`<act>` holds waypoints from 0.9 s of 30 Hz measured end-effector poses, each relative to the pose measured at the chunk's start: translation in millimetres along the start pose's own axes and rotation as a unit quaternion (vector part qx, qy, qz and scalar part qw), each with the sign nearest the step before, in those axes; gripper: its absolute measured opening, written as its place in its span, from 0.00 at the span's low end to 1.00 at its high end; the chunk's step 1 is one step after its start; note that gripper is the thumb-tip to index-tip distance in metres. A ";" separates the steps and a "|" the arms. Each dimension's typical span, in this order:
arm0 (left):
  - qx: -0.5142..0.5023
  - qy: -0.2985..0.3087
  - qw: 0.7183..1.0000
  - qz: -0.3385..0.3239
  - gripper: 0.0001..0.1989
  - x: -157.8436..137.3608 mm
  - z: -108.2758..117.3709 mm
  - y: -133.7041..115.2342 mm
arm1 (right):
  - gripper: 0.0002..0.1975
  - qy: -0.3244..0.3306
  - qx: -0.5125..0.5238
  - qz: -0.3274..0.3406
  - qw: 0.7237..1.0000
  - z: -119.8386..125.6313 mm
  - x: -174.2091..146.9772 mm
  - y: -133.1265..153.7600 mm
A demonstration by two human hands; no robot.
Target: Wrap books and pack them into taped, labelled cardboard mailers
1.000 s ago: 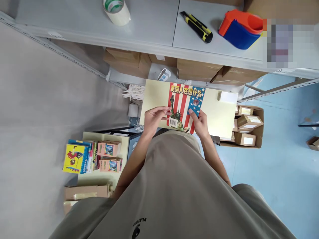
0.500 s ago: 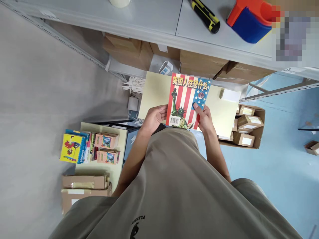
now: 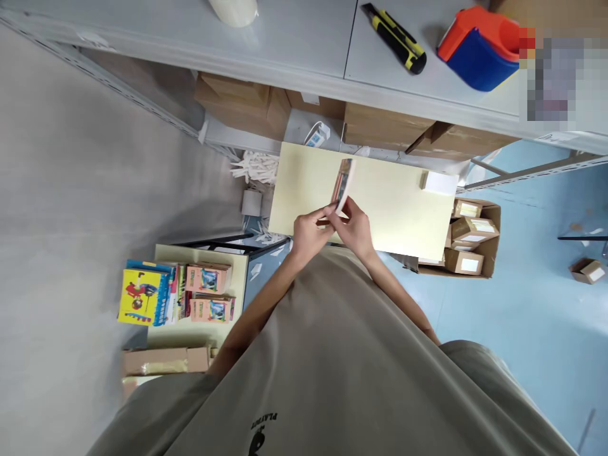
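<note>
A book (image 3: 344, 180) stands almost edge-on over the pale yellow tabletop (image 3: 304, 183), so only its narrow side and a sliver of cover show. My left hand (image 3: 311, 233) is closed, its fingers pinching the book's near end. Close beside it, my right hand (image 3: 354, 228) grips the same end from the other side. The two hands nearly touch, and the fingertips partly hide the book's lower edge.
Above the table, a grey shelf holds a box cutter (image 3: 396, 39) and an orange and blue tape dispenser (image 3: 479, 49). Stacked books (image 3: 209, 278) lie on a side table at left. A carton of small boxes (image 3: 494, 247) stands at right. A white block (image 3: 439, 182) lies on the tabletop.
The book has turned from cover-up, with its flag and statue picture showing, to nearly edge-on. My hands have come together at its near end.
</note>
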State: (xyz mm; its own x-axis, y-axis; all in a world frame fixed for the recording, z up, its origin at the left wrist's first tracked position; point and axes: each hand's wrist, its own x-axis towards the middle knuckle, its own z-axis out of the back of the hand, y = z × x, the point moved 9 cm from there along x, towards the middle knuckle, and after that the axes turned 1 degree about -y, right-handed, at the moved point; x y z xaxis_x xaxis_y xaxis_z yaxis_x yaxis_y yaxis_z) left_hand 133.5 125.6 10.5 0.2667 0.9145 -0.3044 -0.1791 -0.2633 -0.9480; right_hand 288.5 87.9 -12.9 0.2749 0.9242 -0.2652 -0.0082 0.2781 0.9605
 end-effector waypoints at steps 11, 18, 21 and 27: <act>-0.203 0.077 0.976 0.032 0.22 14.7 40.0 -31.4 | 0.34 0.048 0.155 -0.016 0.987 7.0 14.4 27.2; -0.180 0.060 0.982 0.026 0.23 22.2 55.9 -39.9 | 0.34 0.046 0.134 -0.008 0.990 -0.7 26.4 30.5; -0.161 0.061 0.985 0.021 0.23 25.7 60.2 -40.1 | 0.34 0.051 0.124 -0.012 0.991 -5.2 27.9 29.7; -0.110 0.052 0.993 -0.011 0.23 30.6 71.5 -43.8 | 0.36 0.054 0.107 -0.014 0.993 -10.1 27.6 30.3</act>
State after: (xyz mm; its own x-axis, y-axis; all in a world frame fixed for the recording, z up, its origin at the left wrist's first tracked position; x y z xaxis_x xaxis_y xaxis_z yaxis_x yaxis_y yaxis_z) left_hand 81.8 187.0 49.4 0.3658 0.8875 -0.2803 0.0361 -0.3145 -0.9486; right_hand 286.1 124.4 8.1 0.1670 0.9426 -0.2891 0.2059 0.2534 0.9452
